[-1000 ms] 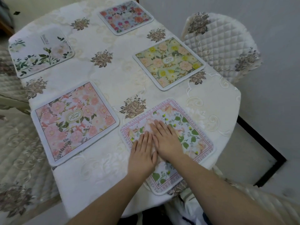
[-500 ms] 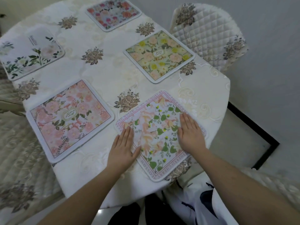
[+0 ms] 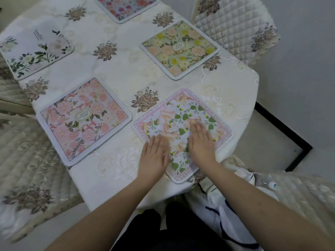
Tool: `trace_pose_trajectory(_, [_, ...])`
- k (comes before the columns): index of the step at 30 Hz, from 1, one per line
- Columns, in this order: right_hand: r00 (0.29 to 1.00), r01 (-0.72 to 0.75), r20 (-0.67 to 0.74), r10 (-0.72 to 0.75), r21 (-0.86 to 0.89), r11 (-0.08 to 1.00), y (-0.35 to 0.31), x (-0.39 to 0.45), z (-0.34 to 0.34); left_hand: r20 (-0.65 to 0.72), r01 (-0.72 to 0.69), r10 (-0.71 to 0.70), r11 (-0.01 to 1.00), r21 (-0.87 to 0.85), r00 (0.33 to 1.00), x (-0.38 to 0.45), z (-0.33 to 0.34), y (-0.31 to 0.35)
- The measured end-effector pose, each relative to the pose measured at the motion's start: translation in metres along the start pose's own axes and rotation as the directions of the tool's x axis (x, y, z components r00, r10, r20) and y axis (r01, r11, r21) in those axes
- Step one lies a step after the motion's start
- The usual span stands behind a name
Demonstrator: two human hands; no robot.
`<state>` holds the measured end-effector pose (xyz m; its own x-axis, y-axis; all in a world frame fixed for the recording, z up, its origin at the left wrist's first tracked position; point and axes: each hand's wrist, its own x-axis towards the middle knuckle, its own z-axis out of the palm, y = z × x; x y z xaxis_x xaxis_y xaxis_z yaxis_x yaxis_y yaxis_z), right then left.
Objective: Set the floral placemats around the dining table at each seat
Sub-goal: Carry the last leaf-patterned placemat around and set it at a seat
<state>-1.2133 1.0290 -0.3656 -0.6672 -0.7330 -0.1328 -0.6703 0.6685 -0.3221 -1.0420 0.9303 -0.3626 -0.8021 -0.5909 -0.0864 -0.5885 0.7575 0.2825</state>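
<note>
On rounded-corner fabric placemat (image 3: 183,124), L hand (image 3: 154,156) & R hand (image 3: 201,142) flat, open.

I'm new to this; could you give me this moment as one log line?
step: smoothing nearest mat | left hand: flat, on mat edge | right hand: flat, on mat | mats visible: five | table

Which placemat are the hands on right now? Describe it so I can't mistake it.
On the dining table, it is the placemat at the near right corner, under both flat hands. Unlike the all-pink placemat to its left, it has green leaves and lettering around its pink border.
</note>
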Motion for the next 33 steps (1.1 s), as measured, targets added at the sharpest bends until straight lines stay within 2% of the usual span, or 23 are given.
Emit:
trace_pose_trajectory(3, [0.999,0.020,0.039,-0.020,-0.010,1.000,-0.035,-0.020,0.026,0.060,-0.002,0.007,0.996,-0.085,0.998,0.000,0.011,0.031])
trace_pose_trajectory(6, [0.999,0.041,0.036,-0.037,-0.115,0.992,-0.035,-0.034,0.037,0.113,-0.138,0.137,0.990,0.005,0.984,-0.011,0.021,0.032])
trace_pose_trajectory(10, [0.996,0.083,0.033,-0.079,-0.142,0.986,-0.022,-0.040,0.033,0.102,-0.231,0.222,0.969,0.085,0.970,-0.009,0.025,0.009])
trace_pose_trajectory(14, [1.000,0.021,-0.012,-0.022,-0.089,0.996,-0.014,-0.050,0.029,0.178,-0.289,0.270,0.953,0.089,0.946,-0.001,0.020,-0.006])
trace_pose_trajectory(27, [0.994,-0.095,-0.058,0.091,-0.071,0.993,0.009,-0.076,0.021,0.257,-0.343,0.297,0.926,0.160,0.920,0.003,-0.003,-0.061])
trace_pose_trajectory(33, [0.966,-0.258,-0.009,0.258,-0.089,0.962,-0.006,-0.080,0.025,0.262,-0.338,0.291,0.928,0.157,0.920,-0.002,-0.009,-0.089])
